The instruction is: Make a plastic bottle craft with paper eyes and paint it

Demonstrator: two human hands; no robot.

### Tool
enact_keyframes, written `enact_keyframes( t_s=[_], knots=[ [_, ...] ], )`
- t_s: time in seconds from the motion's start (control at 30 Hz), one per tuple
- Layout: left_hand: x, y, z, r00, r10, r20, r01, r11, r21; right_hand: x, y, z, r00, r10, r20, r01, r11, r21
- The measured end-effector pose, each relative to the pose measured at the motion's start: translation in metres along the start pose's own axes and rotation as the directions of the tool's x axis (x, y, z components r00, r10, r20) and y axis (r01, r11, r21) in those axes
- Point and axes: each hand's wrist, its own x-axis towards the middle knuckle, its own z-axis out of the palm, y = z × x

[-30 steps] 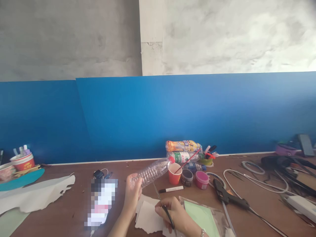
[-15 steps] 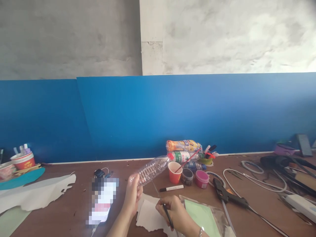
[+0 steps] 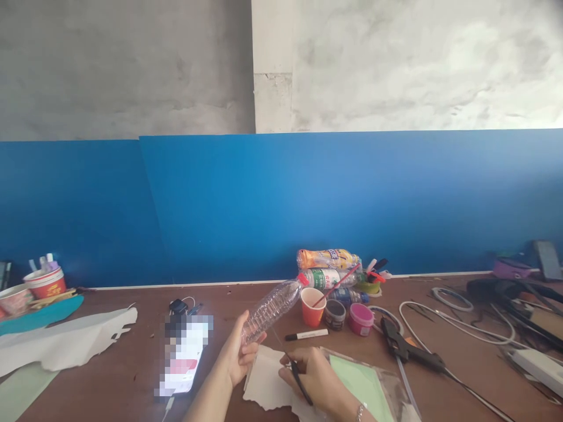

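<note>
My left hand (image 3: 240, 354) is wrapped round the lower end of a clear ribbed plastic bottle (image 3: 273, 306). The bottle is tilted, its red cap pointing up and to the right. Just right of it, my right hand (image 3: 310, 375) is closed on black-handled scissors (image 3: 299, 382), whose thin blades point up and left, a little below the bottle and apart from it. The fingers partly hide the handles. Beneath the scissors lie torn white paper sheets (image 3: 267, 381).
Behind the hands stand an orange paper cup (image 3: 311, 313), a dark jar (image 3: 335, 316) and a pink tub (image 3: 361, 320), with a marker (image 3: 307, 334) in front. More bottles (image 3: 328, 258) lie behind. A glue gun (image 3: 409, 351) and cables are at right, a lit phone (image 3: 187, 357) at left.
My left fingers have loosened and spread a little on the bottle, which has tilted slightly steeper. My right hand keeps the scissors in nearly the same place.
</note>
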Motion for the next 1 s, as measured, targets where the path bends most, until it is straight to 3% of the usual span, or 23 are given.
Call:
enact_keyframes(
  t_s=[0.13,0.37,0.57,0.67,0.8,1.0],
  knots=[
    [-0.004,0.003,0.001,0.998,-0.058,-0.012,0.059,0.998,0.016,0.001,0.003,-0.001,0.996,-0.075,-0.049,0.068,0.99,-0.126],
    [-0.01,0.011,-0.002,0.984,-0.175,0.012,0.173,0.98,0.1,0.0,0.003,-0.004,0.99,-0.138,-0.023,0.129,0.965,-0.229],
    [-0.006,0.008,-0.002,0.996,-0.071,-0.049,0.081,0.966,0.244,0.001,0.004,-0.004,0.993,-0.11,-0.047,0.093,0.953,-0.287],
    [-0.005,0.009,-0.004,0.998,-0.02,-0.061,0.035,0.966,0.257,0.003,0.005,-0.004,0.995,-0.094,-0.029,0.085,0.971,-0.223],
    [-0.009,0.011,-0.004,0.996,0.064,-0.056,-0.049,0.971,0.233,0.004,0.003,-0.002,0.999,-0.043,0.021,0.043,0.999,0.006],
    [-0.014,0.006,0.003,0.989,0.145,0.039,-0.15,0.968,0.203,0.002,-0.001,-0.001,0.993,0.079,0.088,-0.097,0.967,0.234]
  ],
)
